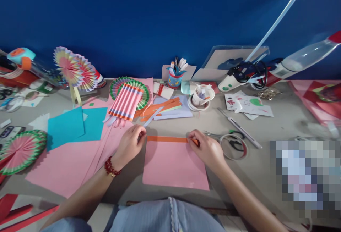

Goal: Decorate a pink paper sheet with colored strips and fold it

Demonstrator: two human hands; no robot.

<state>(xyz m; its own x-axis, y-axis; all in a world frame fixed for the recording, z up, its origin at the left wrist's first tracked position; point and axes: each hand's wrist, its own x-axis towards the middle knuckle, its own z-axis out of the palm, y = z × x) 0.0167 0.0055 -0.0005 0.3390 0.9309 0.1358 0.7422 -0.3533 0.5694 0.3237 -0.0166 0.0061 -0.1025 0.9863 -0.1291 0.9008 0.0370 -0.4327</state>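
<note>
The orange strip (166, 139) could go crooked if a hand tugs it. One strip lies on one pink sheet's (174, 164) far edge, near and in the middle; one cutter (243, 130) and one roll (231, 158) lie right. The right hand (206, 147) pinches the strip; the left hand (130, 141) has narrow fingers, holding what, I can't tell.

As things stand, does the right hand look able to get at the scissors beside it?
Probably yes: the scissors lie close beside the right hand, though the tape roll overlaps their handles in view and the fingers are busy at the orange strip.
</note>
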